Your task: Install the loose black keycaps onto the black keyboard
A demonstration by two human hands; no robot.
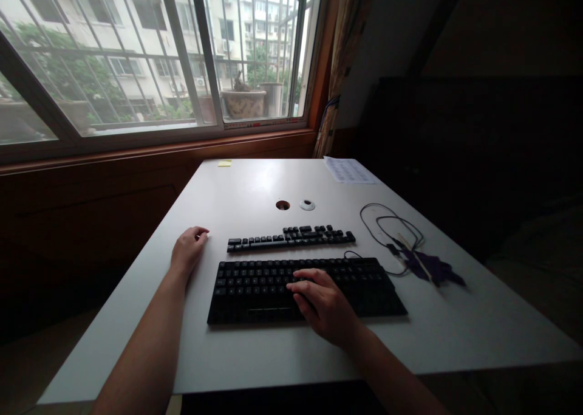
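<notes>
A black computer keyboard [255,287] lies on the white table. Keycaps fill its upper rows on the left, while the lower part is dark and looks bare of caps. My right hand [321,302] is over the middle of it, thumb and fingers bunched low at the keys; anything between the fingertips is hidden. Behind the keyboard, loose black keycaps [298,239] are lined up in rows like a keyboard layout. To the left of those rows my left hand [189,249] rests on the tabletop, loosely curled, thumb and index finger slightly apart, holding nothing visible.
On the right lie a coiled black cable [392,214] and a purple cloth-like item [430,266] with a thin stick across it. Further back are a cable hole [283,205], its round white cover [307,205], printed paper [348,171] and a yellow sticky note [225,163].
</notes>
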